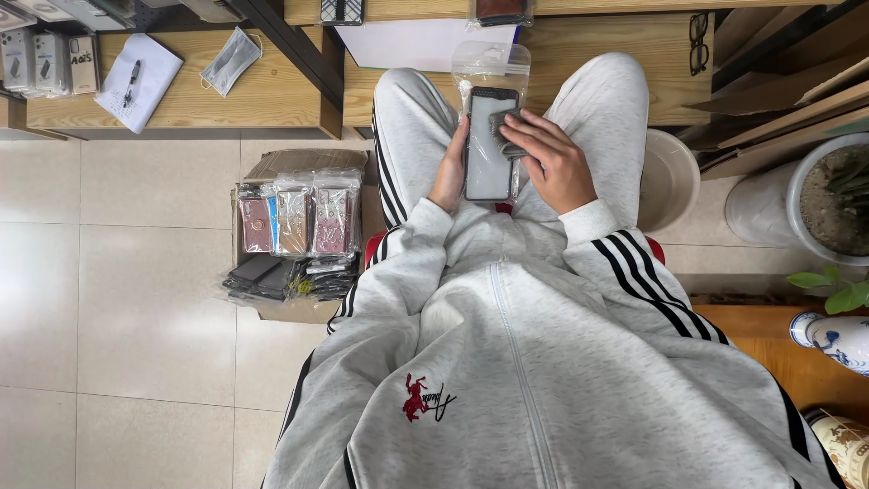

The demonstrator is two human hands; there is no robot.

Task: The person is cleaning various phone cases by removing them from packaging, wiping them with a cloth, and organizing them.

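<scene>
Left hand (450, 172): wrapped on left edge of phone case (490, 145), holding it over lap.
Right hand (552, 161): fingers pressing grey cloth (509, 136) on case's upper right.
Phone case: dark rim, pale face, upright btwn knees; clear bag (491, 65) sticks out above it.
Box (294, 235): cardboard, on floor by person's left leg, packed w/ bagged cases.
Desk (181, 91): notepad w/ pen (138, 80), face mask (230, 60).
</scene>
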